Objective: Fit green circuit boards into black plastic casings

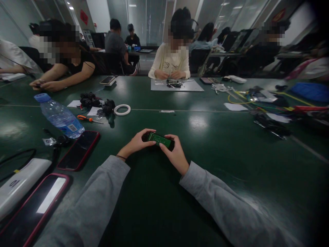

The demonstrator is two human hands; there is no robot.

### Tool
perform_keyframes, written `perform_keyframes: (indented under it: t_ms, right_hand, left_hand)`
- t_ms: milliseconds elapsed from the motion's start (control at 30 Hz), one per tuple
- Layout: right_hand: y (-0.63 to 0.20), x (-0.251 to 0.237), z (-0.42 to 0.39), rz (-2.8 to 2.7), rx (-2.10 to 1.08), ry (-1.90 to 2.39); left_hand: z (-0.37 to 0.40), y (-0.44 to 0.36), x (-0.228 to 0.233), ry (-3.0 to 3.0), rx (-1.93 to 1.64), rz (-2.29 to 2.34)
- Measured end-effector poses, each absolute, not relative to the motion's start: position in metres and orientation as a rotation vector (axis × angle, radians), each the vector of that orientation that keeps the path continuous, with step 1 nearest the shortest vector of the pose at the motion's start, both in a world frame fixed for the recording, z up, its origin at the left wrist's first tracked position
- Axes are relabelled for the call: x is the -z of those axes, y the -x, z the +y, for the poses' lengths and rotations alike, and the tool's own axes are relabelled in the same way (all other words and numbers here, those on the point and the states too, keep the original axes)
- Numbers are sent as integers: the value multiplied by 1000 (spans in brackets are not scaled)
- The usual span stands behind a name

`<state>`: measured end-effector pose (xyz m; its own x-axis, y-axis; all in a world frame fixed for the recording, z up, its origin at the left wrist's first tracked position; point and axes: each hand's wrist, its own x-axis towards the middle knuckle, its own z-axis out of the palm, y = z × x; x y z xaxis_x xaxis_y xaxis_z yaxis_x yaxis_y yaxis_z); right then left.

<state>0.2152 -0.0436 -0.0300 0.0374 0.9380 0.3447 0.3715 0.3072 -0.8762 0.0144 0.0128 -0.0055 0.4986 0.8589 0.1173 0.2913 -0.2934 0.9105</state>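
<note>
A dark smartphone point(159, 139) with a lit, mostly green screen is held sideways just over the middle of the green table. Around its left end my left hand point(138, 141) is closed, the thumb lying at the lower edge of the screen. My right hand point(177, 153) grips the other end, its thumb also at the lower edge. The small marks on the screen are too fine to read. Both palms and the back of the phone are hidden.
To the left stand a water bottle point(60, 116), a red-cased phone point(79, 151), another phone point(38, 209) and a white power bank point(23, 185). Further off lie an orange screwdriver point(88, 119) and a tape roll point(122, 106). Cables point(272, 125) crowd the right. A person point(171, 61) sits opposite.
</note>
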Motion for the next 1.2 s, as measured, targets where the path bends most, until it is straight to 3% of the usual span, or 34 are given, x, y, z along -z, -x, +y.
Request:
perform_keyframes:
  t_ms: [1200]
  right_hand:
    - [-215, 33, -42, -1541, -645, 1298]
  left_hand:
    - [12, -14, 3, -1797, -795, 929]
